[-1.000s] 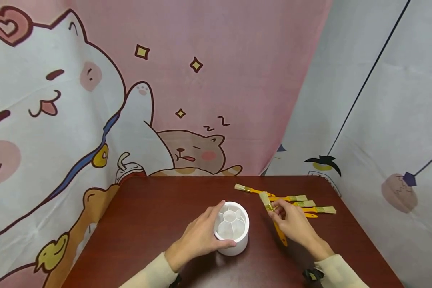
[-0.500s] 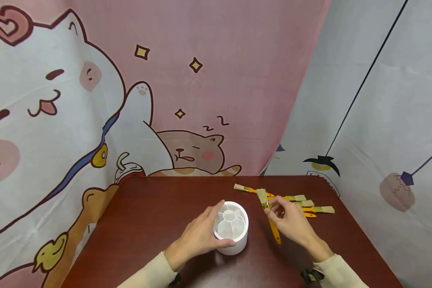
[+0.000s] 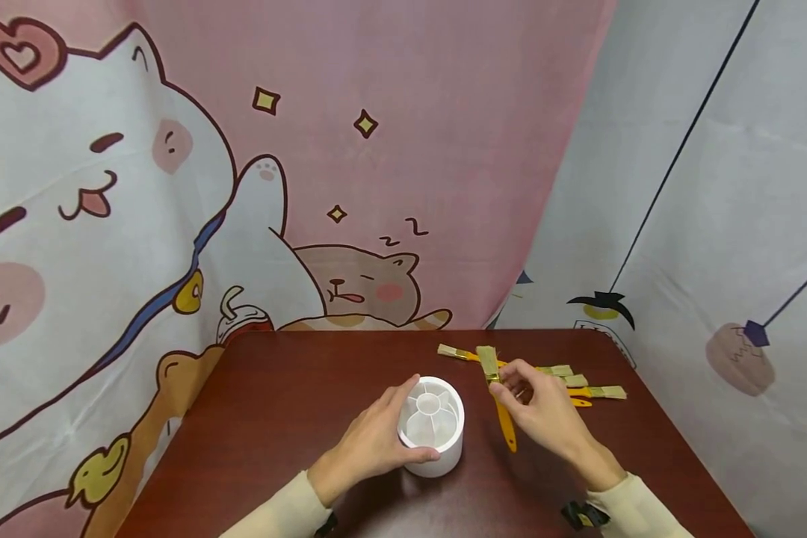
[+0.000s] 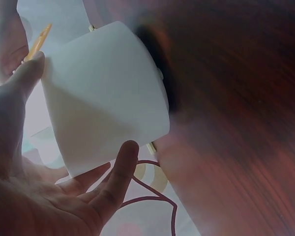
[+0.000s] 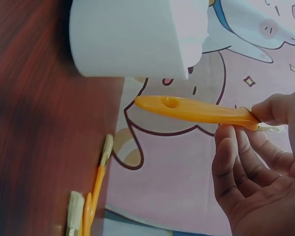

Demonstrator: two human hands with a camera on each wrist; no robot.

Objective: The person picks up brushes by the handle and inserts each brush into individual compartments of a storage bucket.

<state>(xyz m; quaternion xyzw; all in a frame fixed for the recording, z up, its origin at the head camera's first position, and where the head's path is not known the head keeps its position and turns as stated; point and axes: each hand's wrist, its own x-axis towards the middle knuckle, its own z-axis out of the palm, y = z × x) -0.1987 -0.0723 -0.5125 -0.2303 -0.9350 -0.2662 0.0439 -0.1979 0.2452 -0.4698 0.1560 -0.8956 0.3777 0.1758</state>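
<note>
A white round holder (image 3: 437,462) with a ring of compartments about a central one stands upright on the table. My left hand (image 3: 376,430) grips it round its left side, thumb at the front rim; the left wrist view shows the fingers (image 4: 123,167) along its smooth wall. To the right of the holder, my right hand (image 3: 545,407) pinches a paintbrush (image 3: 506,426) between thumb and fingertips near its metal band. Its bristles point up and its yellow handle hangs down. In the right wrist view that handle (image 5: 187,109), with a hole near its end, hangs beside the holder.
Several more paintbrushes (image 3: 605,392) with yellow handles lie loosely together on the dark red table (image 3: 296,403), behind and right of my right hand. One brush (image 3: 453,351) points left toward the back. A printed cartoon cloth (image 3: 484,149) hangs behind the table.
My right hand has shifted slightly left and up with the paintbrush, which has turned more upright, its handle end closer to the holder. My left hand and the holder have stayed put.
</note>
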